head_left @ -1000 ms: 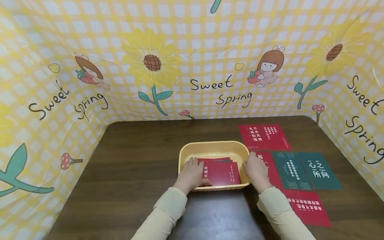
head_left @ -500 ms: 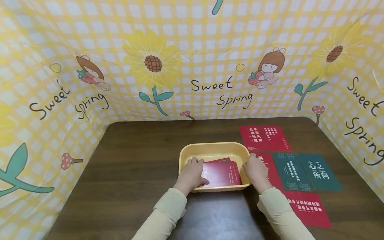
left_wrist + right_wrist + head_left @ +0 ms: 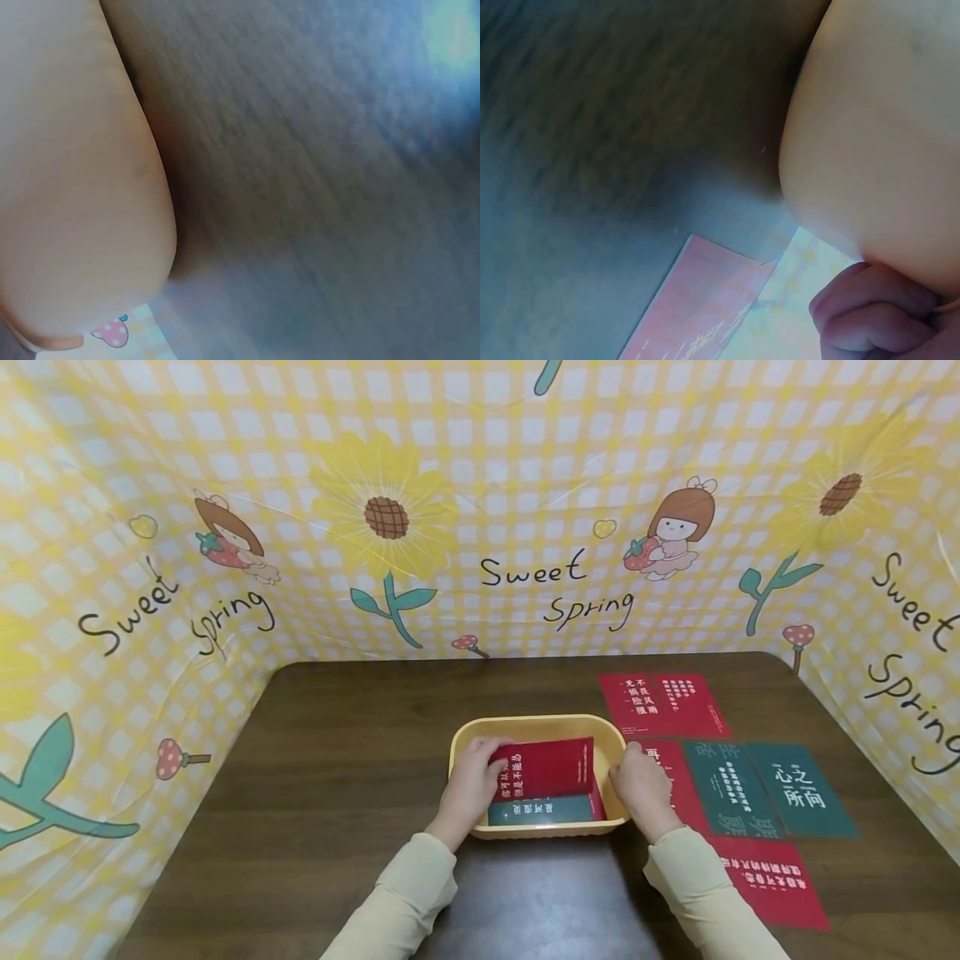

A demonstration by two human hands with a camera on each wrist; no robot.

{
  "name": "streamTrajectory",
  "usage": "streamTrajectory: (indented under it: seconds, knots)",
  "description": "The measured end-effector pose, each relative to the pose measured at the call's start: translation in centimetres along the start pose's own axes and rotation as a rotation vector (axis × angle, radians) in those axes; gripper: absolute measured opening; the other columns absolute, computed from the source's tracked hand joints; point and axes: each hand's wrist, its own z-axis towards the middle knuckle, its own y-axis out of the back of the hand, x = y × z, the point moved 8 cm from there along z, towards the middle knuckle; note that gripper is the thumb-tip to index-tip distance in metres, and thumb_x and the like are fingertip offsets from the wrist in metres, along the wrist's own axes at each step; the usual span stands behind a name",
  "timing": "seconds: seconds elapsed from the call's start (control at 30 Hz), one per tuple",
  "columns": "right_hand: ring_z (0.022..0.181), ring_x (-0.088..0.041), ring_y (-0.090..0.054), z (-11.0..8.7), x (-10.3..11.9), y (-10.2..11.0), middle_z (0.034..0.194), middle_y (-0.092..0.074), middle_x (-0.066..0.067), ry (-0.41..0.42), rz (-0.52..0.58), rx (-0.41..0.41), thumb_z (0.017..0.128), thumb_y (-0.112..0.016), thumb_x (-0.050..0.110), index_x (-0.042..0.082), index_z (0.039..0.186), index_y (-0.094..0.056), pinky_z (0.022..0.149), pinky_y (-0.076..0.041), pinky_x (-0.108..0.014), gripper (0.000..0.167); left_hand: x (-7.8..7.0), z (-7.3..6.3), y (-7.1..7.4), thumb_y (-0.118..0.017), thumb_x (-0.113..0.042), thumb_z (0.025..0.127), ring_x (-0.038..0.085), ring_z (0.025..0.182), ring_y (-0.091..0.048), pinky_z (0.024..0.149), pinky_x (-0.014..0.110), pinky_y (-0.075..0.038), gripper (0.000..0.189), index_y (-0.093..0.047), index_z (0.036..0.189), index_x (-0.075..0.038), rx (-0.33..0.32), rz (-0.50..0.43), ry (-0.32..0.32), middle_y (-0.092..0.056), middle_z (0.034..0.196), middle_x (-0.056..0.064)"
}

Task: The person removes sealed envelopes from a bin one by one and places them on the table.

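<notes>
My left hand pinches a red card with white lettering by its left end. The card is lifted and tilted inside a yellow plastic tray. Beneath it in the tray lie a teal card and the edge of another red one. At the tray's right end, my right hand grips the rim. In the right wrist view its fingers are curled; the rim itself is out of that picture. The left wrist view shows only part of the left hand and blurred tabletop.
Right of the tray, several cards lie flat on the dark wooden table: a red pair at the back, teal cards in the middle, a red card nearer me. A checked cloth surrounds the table's back and sides.
My left hand has raised the top red card from the pile, uncovering the teal card under it. The right hand and the tray have stayed in place.
</notes>
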Motion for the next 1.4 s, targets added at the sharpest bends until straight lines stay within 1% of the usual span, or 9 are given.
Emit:
streamTrajectory:
  seconds: [0.1, 0.23, 0.47, 0.57, 0.77, 0.9, 1.0, 1.13, 1.4]
  knots:
    - [0.076, -0.037, -0.059, 0.0, 0.0, -0.1, 0.088, -0.059, -0.027, -0.008, 0.006, 0.004, 0.089, -0.062, 0.009, -0.012, 0.105, -0.046, 0.076, -0.051, -0.054, 0.03, -0.2, 0.0, 0.8, -0.06, 0.002, 0.093, 0.031, 0.1, -0.061, 0.089, 0.046, -0.049, 0.024, -0.067, 0.115, -0.004, -0.084, -0.05, -0.031, -0.064, 0.11, 0.016]
    - [0.078, -0.038, -0.059, 0.0, -0.1, -0.2, 0.091, -0.058, -0.027, -0.03, 0.016, 0.008, 0.089, -0.062, 0.008, -0.012, 0.108, -0.045, 0.078, -0.05, -0.054, 0.032, 0.2, -0.1, 1.4, -0.061, 0.0, 0.094, 0.029, 0.094, -0.065, 0.082, 0.044, -0.053, 0.022, -0.064, 0.116, -0.001, -0.171, -0.156, 0.008, -0.068, 0.108, 0.018]
    - [0.078, -0.039, -0.058, 0.0, -0.2, -0.2, 0.091, -0.057, -0.028, -0.028, 0.023, 0.017, 0.09, -0.06, 0.006, -0.013, 0.111, -0.043, 0.078, -0.05, -0.055, 0.034, 2.9, -0.2, 2.8, -0.06, -0.004, 0.096, 0.034, 0.102, -0.065, 0.085, 0.043, -0.052, 0.022, -0.055, 0.115, 0.005, -0.381, -0.493, 0.239, -0.065, 0.114, 0.024]
    - [0.079, -0.04, -0.058, -0.1, -0.3, -0.2, 0.092, -0.057, -0.029, -0.037, 0.03, 0.02, 0.089, -0.06, 0.006, -0.013, 0.112, -0.042, 0.079, -0.049, -0.056, 0.034, 4.1, -0.1, 3.8, -0.056, -0.003, 0.098, 0.034, 0.104, -0.063, 0.087, 0.041, -0.052, 0.022, -0.051, 0.116, 0.007, -0.477, -0.588, 0.3, -0.063, 0.114, 0.026]
    - [0.081, -0.042, -0.06, -0.1, 0.1, 0.0, 0.091, -0.058, -0.03, -0.006, 0.005, 0.008, 0.089, -0.056, 0.005, -0.014, 0.11, -0.043, 0.077, -0.049, -0.057, 0.031, 6.6, -0.1, 6.2, -0.054, -0.001, 0.098, 0.025, 0.091, -0.066, 0.08, 0.029, -0.054, 0.02, -0.051, 0.114, 0.011, -0.682, -0.784, 0.422, -0.062, 0.108, 0.03]
    - [0.082, -0.042, -0.059, -0.1, 0.1, -0.1, 0.093, -0.058, -0.03, -0.012, 0.01, 0.015, 0.09, -0.056, 0.005, -0.014, 0.112, -0.043, 0.079, -0.049, -0.057, 0.032, 8.7, -0.4, 7.3, -0.05, -0.001, 0.1, 0.026, 0.103, -0.062, 0.087, 0.03, -0.051, 0.024, -0.046, 0.118, 0.012, -0.781, -0.92, 0.495, -0.057, 0.117, 0.031]
    - [0.083, -0.042, -0.059, -0.1, -0.1, -0.1, 0.094, -0.058, -0.03, -0.022, 0.012, 0.021, 0.09, -0.057, 0.005, -0.014, 0.113, -0.043, 0.08, -0.048, -0.057, 0.033, 10.1, -0.6, 7.4, -0.044, -0.002, 0.102, 0.034, 0.116, -0.056, 0.094, 0.035, -0.048, 0.027, -0.039, 0.124, 0.012, -0.787, -0.997, 0.545, -0.05, 0.127, 0.032]
    - [0.082, -0.041, -0.059, -0.1, -0.1, -0.1, 0.094, -0.058, -0.03, -0.024, 0.011, 0.025, 0.09, -0.056, 0.005, -0.014, 0.113, -0.042, 0.079, -0.048, -0.057, 0.033, 11.7, -1.1, 6.9, -0.038, -0.004, 0.104, 0.042, 0.12, -0.051, 0.095, 0.04, -0.046, 0.032, -0.031, 0.132, 0.011, -0.759, -1.054, 0.628, -0.043, 0.132, 0.035]
    - [0.08, -0.04, -0.058, -0.1, 0.1, -0.1, 0.093, -0.057, -0.029, -0.015, 0.01, 0.025, 0.089, -0.058, 0.005, -0.014, 0.114, -0.042, 0.08, -0.048, -0.057, 0.034, 13.2, -1.3, 6.7, -0.041, -0.008, 0.104, 0.039, 0.123, -0.049, 0.096, 0.039, -0.045, 0.044, -0.027, 0.14, 0.012, -0.694, -1.007, 0.725, -0.04, 0.138, 0.032]
